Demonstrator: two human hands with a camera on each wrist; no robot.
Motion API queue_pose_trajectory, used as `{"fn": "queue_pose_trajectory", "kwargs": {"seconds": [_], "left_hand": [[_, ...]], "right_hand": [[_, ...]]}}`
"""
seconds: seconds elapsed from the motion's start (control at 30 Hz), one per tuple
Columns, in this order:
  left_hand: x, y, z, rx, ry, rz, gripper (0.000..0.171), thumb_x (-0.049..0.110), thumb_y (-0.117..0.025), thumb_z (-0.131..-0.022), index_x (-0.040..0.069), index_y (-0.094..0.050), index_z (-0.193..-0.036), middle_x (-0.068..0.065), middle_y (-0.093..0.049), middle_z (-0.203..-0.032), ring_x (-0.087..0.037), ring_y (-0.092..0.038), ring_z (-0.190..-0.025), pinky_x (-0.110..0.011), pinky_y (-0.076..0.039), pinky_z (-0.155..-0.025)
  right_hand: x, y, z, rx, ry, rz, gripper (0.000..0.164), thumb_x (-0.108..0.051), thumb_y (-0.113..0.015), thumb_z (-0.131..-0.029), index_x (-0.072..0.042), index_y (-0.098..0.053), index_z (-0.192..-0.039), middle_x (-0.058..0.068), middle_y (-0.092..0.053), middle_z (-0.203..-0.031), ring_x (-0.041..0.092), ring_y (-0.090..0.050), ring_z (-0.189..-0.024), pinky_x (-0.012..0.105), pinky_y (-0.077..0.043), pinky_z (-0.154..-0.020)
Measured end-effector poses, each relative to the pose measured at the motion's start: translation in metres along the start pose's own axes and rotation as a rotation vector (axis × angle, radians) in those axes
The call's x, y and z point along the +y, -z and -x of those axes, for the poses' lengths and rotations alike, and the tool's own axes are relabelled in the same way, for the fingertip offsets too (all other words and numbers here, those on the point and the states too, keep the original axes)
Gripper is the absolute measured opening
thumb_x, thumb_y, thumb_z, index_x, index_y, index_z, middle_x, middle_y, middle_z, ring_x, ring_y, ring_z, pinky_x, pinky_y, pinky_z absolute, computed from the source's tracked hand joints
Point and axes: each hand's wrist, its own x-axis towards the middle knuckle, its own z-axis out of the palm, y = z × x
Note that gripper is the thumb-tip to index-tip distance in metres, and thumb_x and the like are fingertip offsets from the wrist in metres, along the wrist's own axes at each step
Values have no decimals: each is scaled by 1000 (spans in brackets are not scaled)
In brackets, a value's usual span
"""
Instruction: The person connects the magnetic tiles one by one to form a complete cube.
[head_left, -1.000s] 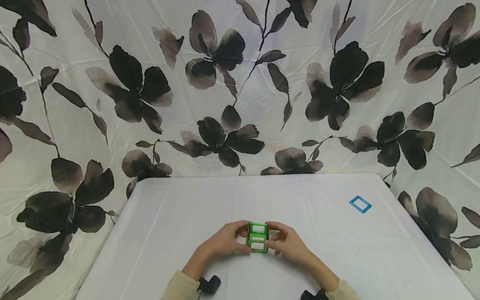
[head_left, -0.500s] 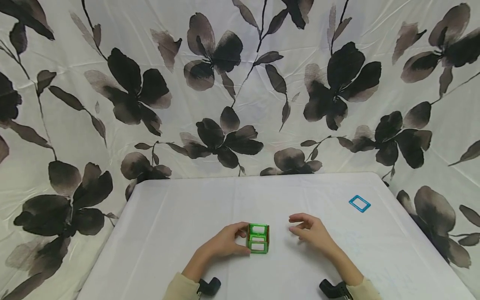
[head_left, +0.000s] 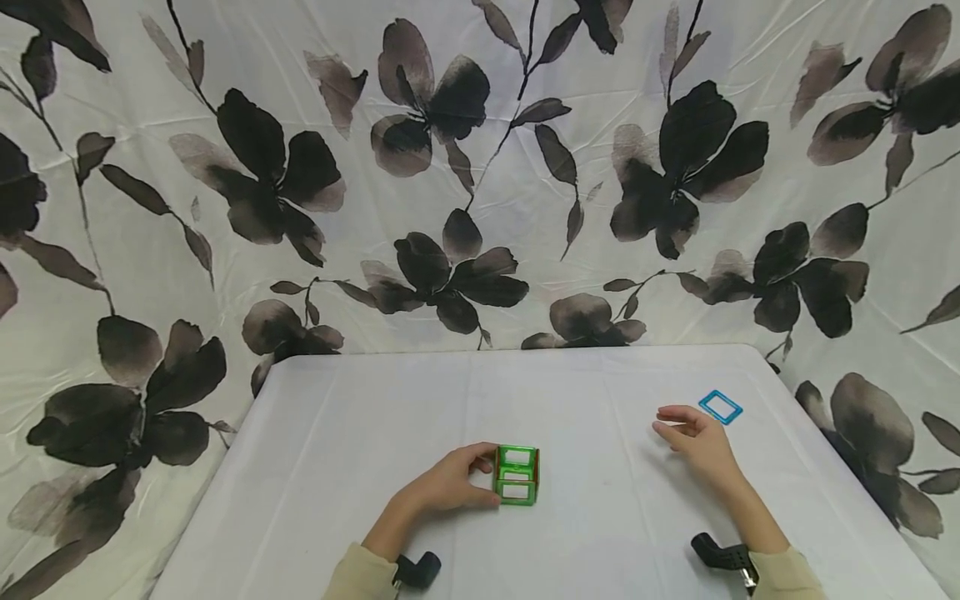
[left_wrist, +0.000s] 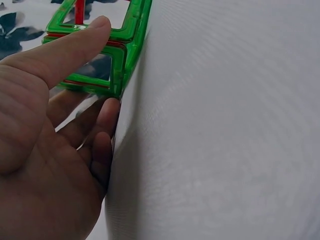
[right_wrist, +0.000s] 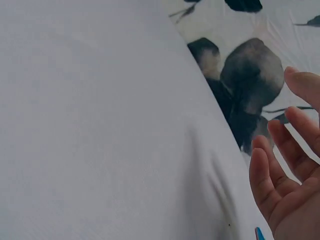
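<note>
My left hand (head_left: 450, 481) holds the left side of a small box of green and red magnetic tiles (head_left: 517, 468) standing on the white table. In the left wrist view the thumb lies along the green tile frames (left_wrist: 125, 34), with the other fingers at the box's far and lower side. My right hand (head_left: 703, 442) hovers over the table at the right, fingers loosely bent and nothing between them. Just beyond its fingers lies a flat blue magnetic tile frame (head_left: 730, 401). Only a tiny blue tip (right_wrist: 259, 233) shows at the bottom of the right wrist view.
The white-covered table (head_left: 585, 400) ends at a straight back edge with rounded corners. Behind it and at both sides hangs a pale cloth (head_left: 540, 283) with dark flowers. Black wrist-worn devices (head_left: 720, 552) sit at both sleeves.
My right hand has let go of the tile box and moved right and away, near the blue tile frame. The left hand and the box have stayed in place.
</note>
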Motion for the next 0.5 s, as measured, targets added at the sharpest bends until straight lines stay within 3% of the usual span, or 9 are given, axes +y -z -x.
{"fn": "queue_pose_trajectory", "kwargs": {"seconds": [0.13,0.33,0.4,0.5], "left_hand": [[2,0,0,0,-4,-5,75,28,-85,-77,11,-49,-140,9,-57,-112,-10,-54,-104,-35,-40,-99],[6,0,1,-7,5,-6,74,26,-84,-77,10,-48,-140,9,-57,-111,-11,-54,-104,-34,-41,-98],[7,0,2,-6,10,-2,74,26,-84,-77,10,-48,-140,9,-57,-112,-11,-54,-105,-34,-41,-98],[6,0,4,-4,14,6,74,25,-84,-77,10,-48,-140,9,-57,-113,-11,-54,-105,-35,-41,-98]], "right_hand": [[9,20,-3,75,11,52,49,-31,-71,-90,5,-60,-122,20,-62,-117,1,-63,-83,27,-54,-66],[25,45,-9,203,12,120,48,-33,-74,-88,4,-63,-117,-6,-67,-99,-5,-59,-80,22,-51,-61],[31,53,-12,241,1,156,49,-34,-74,-87,3,-64,-117,-1,-67,-101,-2,-57,-84,18,-48,-62],[42,63,-16,275,-49,207,54,-38,-74,-87,2,-62,-121,15,-62,-117,14,-55,-100,19,-43,-69]]}}
